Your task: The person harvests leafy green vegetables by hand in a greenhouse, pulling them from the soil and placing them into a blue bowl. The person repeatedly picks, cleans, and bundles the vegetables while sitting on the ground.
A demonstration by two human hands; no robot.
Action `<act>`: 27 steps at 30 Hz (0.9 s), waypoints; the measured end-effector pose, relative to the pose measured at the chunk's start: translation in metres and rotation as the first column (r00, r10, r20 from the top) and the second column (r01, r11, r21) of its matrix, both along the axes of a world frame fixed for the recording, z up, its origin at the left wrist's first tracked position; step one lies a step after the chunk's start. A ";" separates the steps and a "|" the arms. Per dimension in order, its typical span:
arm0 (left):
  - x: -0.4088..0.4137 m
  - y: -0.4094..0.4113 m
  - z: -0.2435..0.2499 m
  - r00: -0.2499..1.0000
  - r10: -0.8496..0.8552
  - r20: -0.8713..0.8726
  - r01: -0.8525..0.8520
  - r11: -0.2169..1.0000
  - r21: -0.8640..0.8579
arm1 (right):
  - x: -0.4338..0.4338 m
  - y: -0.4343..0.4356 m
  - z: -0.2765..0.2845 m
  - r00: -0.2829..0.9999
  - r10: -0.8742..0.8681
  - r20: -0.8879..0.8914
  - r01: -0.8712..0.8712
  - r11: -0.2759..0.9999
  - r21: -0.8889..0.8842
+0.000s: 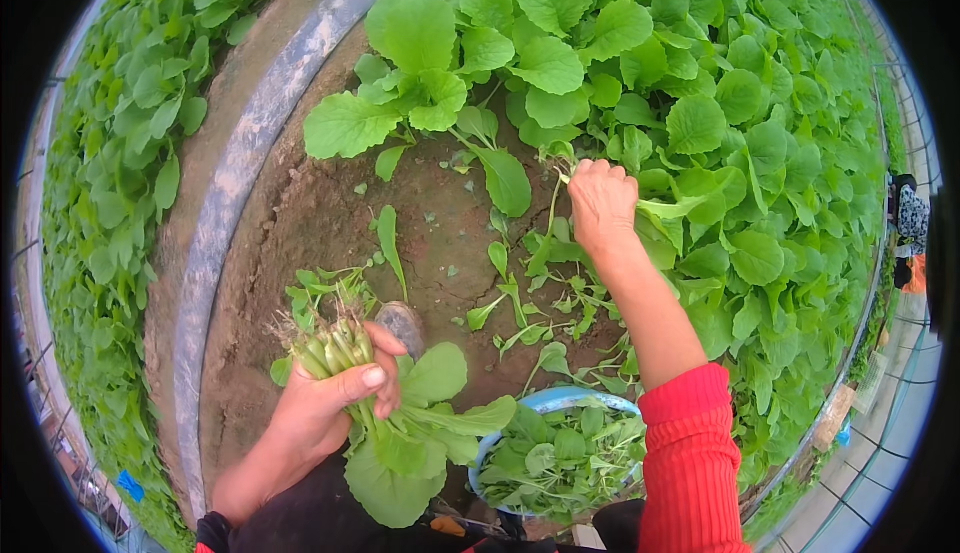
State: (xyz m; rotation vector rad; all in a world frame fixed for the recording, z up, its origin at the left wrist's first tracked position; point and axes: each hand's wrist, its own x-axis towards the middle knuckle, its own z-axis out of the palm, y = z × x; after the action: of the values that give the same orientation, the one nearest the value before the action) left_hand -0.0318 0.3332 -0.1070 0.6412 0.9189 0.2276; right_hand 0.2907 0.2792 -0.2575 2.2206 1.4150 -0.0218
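My left hand [337, 395] is closed round the stems of a bunch of leafy greens [330, 350], with the thin roots pointing up and away and the broad leaves hanging toward me. Farther forward and to the right, my right hand [604, 200] grips leafy green plants [667, 208] by their lower stems at the edge of the dense growth. Pale stem ends and roots stick out at the left of that fist. A blue basin [559, 397] holding loose leaves and small plants stands between my forearms, close to my body.
Leafy beds grow at right [757, 253] and left [112, 178]. A grey hose or pipe [225, 178] curves along the soil path. Loose leaves [517, 305] lie on bare soil [435, 238]. A shoe tip [401, 324] shows behind the bunch. A person [911, 223] is at the far right rim.
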 end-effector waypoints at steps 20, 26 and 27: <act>0.054 -0.112 0.174 0.685 -0.700 0.203 0.506 0.657 0.559 | -0.145 -0.276 0.311 -0.069 0.668 -0.741 0.992 0.122 0.018; 0.033 -0.190 0.171 0.580 -0.785 0.219 0.588 0.589 0.554 | -0.178 -0.310 0.321 0.020 0.846 -0.533 0.995 -0.066 -0.068; 0.024 -0.199 0.169 0.600 -0.771 0.214 0.593 0.608 0.529 | -0.181 -0.310 0.318 0.002 0.881 -0.473 0.993 -0.058 -0.102</act>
State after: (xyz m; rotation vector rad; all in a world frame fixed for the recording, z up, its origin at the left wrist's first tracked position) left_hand -0.0076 0.1342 0.0625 1.2522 0.1195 -0.1721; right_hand 0.1099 -0.0305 0.0605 -0.8063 -0.1465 0.5042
